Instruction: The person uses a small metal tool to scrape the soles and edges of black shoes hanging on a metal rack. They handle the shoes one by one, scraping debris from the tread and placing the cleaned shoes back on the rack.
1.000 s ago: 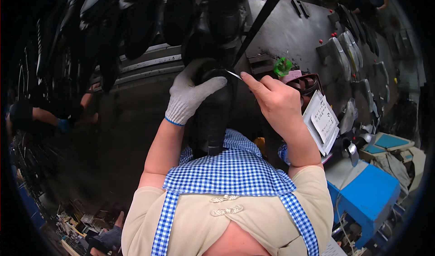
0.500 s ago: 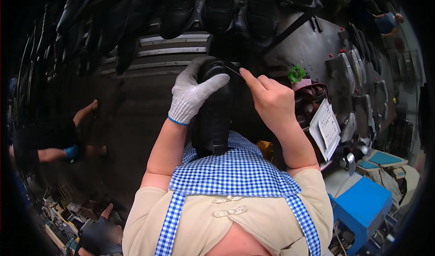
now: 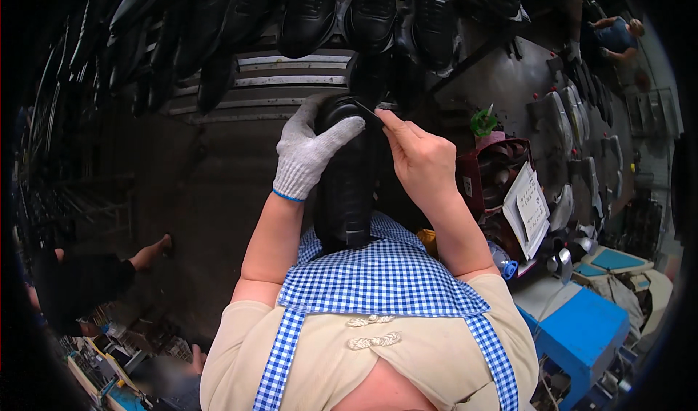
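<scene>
A black shoe (image 3: 347, 186) stands on end against my blue checked apron, toe upward. My left hand (image 3: 311, 149), in a white knit glove, wraps over the shoe's upper end and grips it. My bare right hand (image 3: 420, 158) pinches a thin dark tool (image 3: 368, 111) whose tip rests on the top of the shoe, right beside the gloved fingers.
Several black shoes (image 3: 313, 11) hang on a rack above. At right stand a dark red bin (image 3: 502, 165) with a white paper slip (image 3: 529, 207), a green object (image 3: 482, 122) and a blue box (image 3: 582, 331). Another person's arm (image 3: 149, 252) reaches in at left.
The view has tilted, so the shoe rack above shows more. Both hands stay on the shoe, with the right hand's tool still at its top.
</scene>
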Available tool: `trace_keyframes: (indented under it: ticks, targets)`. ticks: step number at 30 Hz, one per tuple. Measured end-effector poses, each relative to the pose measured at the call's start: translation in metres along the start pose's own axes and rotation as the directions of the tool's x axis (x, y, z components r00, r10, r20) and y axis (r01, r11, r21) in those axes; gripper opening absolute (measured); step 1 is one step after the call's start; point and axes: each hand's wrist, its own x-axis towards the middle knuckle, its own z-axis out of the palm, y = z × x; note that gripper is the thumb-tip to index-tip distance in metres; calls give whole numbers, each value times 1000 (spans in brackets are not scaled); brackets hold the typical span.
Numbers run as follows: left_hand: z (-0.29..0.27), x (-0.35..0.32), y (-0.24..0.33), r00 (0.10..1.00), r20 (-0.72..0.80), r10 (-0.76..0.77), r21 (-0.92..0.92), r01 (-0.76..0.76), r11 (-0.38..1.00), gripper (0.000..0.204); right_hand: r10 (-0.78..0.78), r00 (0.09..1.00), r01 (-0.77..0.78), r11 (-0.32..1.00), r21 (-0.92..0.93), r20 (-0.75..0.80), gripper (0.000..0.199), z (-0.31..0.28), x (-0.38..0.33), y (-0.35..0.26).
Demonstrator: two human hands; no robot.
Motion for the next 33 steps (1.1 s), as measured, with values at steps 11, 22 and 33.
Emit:
trace_keyframes:
  ticks: [11, 22, 33]
  targets:
    - [-2, 0, -3, 1000, 6, 31, -27, -31, 999, 56, 213, 976, -184, 926, 330, -54, 22, 23, -7, -4]
    - [-4, -1, -7, 999, -2, 41, -33, -41, 999, 53, 323, 946, -310, 858, 408, 41, 21, 21, -4, -10]
    - [-4, -2, -3, 1000, -30, 9, -27, -10, 1000, 48, 213, 977, -202, 948, 245, -22, 18, 17, 2, -9]
